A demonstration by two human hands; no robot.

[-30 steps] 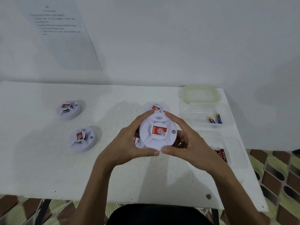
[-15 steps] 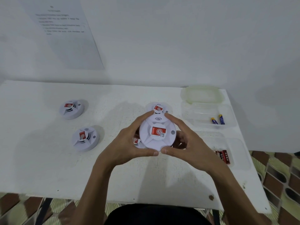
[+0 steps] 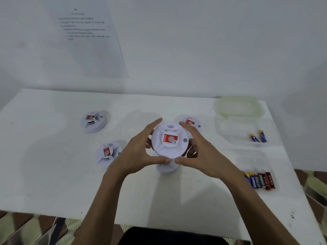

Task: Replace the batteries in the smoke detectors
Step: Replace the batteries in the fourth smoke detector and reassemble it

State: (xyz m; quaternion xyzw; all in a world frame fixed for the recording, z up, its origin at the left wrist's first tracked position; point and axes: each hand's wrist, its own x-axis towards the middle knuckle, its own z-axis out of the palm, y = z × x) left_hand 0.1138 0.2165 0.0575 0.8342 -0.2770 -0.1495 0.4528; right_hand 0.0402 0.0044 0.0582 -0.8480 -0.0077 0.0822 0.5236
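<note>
A round white smoke detector [image 3: 169, 141] with a red label is lifted above the table's middle, face up. My left hand [image 3: 139, 152] grips its left rim and my right hand [image 3: 200, 153] grips its right rim, thumbs meeting at the near edge. Another white detector [image 3: 167, 168] lies on the table right under it, mostly hidden. Three more detectors lie on the table: one behind my right fingers [image 3: 192, 122], one at the left [image 3: 93, 121], one nearer [image 3: 108, 152]. Two blue batteries [image 3: 258, 136] lie in a clear tray. Several red and blue batteries [image 3: 260, 180] fill another tray.
The white table [image 3: 53, 174] stands against a white wall with a printed sheet [image 3: 88, 32] taped on it. A pale green lid [image 3: 238, 106] lies at the back right. The clear trays [image 3: 230, 133] sit along the right edge. Patterned floor shows below.
The camera view has shifted slightly, so everything sits further right and lower in frame. Both hands keep the same hold on the detector, which looks a little higher above the one beneath.
</note>
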